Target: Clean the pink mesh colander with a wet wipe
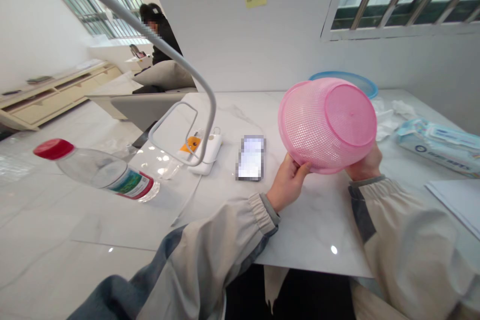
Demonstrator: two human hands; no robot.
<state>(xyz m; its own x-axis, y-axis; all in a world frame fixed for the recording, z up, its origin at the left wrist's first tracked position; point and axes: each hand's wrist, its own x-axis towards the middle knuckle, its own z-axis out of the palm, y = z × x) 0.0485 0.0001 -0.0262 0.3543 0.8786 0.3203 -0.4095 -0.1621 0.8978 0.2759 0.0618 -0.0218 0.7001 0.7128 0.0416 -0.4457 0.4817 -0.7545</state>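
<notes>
A pink mesh colander (307, 120) is held up over the white table, tilted on its side with its round base turned toward me and to the right. My left hand (288, 180) grips its rim from below, with the thumb on the near edge. On the right, my right hand (366, 164) is closed on the colander's lower side, its fingers mostly hidden behind the mesh. Behind it lies a blue round basin or lid (347, 77), partly covered by the colander. A phone (251, 157) with a lit, blurred screen rests left of my left hand.
At left stands a water bottle (108, 172) with a red cap. A grey bent-tube stand (212, 105) arches over a white device (208, 152). Wipes (438, 145), crumpled tissue (390, 117) and paper (457, 202) lie at right. A person (163, 35) sits beyond the partition.
</notes>
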